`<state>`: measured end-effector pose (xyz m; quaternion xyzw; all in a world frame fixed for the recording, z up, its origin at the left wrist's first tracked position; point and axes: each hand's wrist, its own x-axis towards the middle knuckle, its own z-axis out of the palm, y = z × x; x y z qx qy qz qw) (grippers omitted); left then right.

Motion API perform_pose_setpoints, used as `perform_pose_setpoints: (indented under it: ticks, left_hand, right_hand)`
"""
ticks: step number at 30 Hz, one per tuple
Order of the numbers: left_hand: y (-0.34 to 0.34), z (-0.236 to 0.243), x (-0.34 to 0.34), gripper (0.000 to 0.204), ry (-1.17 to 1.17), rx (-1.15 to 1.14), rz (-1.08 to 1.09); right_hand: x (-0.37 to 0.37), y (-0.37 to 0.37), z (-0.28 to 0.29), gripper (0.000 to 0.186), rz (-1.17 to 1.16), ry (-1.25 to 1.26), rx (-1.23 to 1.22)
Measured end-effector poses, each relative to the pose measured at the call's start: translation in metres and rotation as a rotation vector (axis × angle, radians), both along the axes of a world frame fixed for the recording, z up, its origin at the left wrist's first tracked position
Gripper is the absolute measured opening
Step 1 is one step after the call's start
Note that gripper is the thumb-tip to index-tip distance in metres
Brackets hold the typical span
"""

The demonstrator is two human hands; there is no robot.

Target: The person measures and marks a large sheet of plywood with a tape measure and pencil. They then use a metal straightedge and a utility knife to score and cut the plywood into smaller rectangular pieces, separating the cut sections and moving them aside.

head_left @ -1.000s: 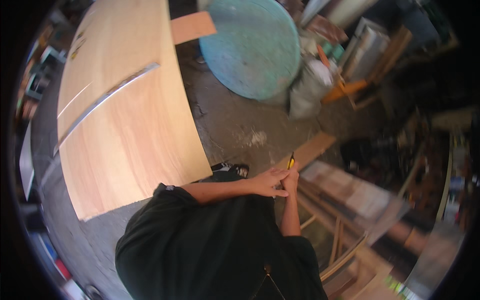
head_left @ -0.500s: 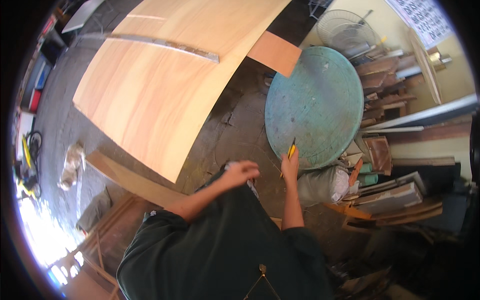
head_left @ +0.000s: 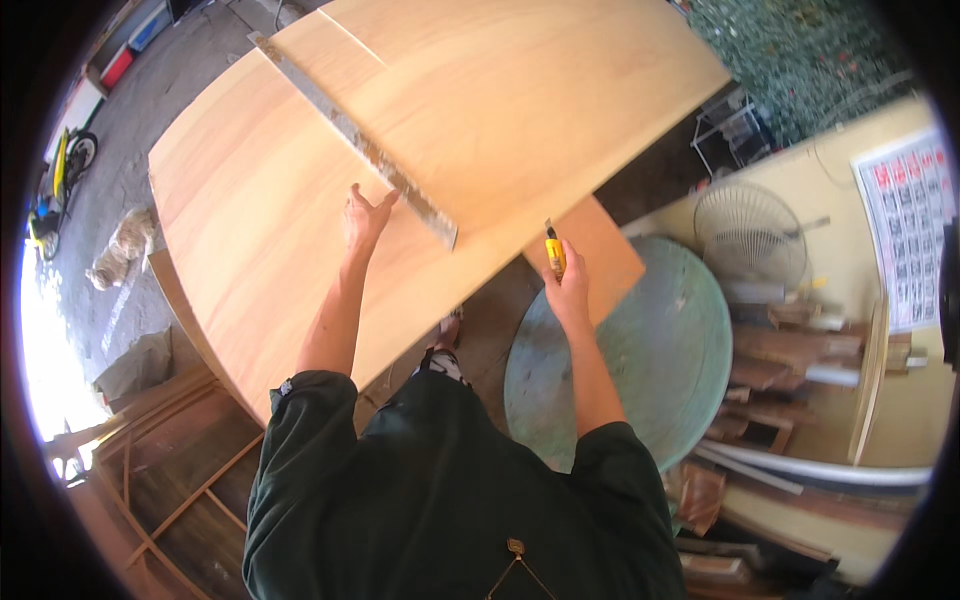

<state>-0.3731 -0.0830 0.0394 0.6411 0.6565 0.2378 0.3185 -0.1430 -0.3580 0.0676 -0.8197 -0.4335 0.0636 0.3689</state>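
1. Sheet (head_left: 500, 150), broad and pale, beneath the left hand (head_left: 368, 218) and reaching well beyond the right hand (head_left: 566, 282); best kept flat and steady.
2. Disc (head_left: 660, 370), round and greenish, to the right of and nearer than the right hand; worth not bumping.
3. Panel (head_left: 605, 262), small and reddish, just beside the right hand; the knife (head_left: 556, 256) should pass clear of it.
4. Bar (head_left: 345, 130), lying on the sheet just past the left hand, one end between the hands; pressure spread along it should resist slipping.
5. Hands, well apart; the left has thumb and fingers spread, contact with the bar unclear; the right is wrapped round the knife.
6. Knife, yellow, tip forward; a firm grip, aimed away from the left hand, seems safest.
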Motion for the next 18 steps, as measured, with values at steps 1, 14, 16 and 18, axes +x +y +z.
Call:
perform_pose_setpoints:
  ticks: [1, 14, 16, 18]
  left_hand:
    - [0.022, 0.001, 0.013, 0.097, 0.061, 0.033, 0.056]
    - [0.103, 0.03, 0.084, 0.082, 0.189, -0.189, 0.358]
    - [0.102, 0.029, 0.084, 0.079, 0.186, -0.198, 0.39]
    - [0.085, 0.037, 0.096, 0.078, 0.176, -0.196, 0.411]
  right_hand:
    - [0.023, 0.025, -0.007, 0.058, 0.041, -0.053, 0.006]
    - [0.184, 0.204, -0.043, 0.053, 0.245, -0.299, -0.115]
    - [0.178, 0.214, -0.03, 0.05, 0.255, -0.409, -0.078]
    - [0.165, 0.222, -0.012, 0.049, 0.233, -0.607, -0.032]
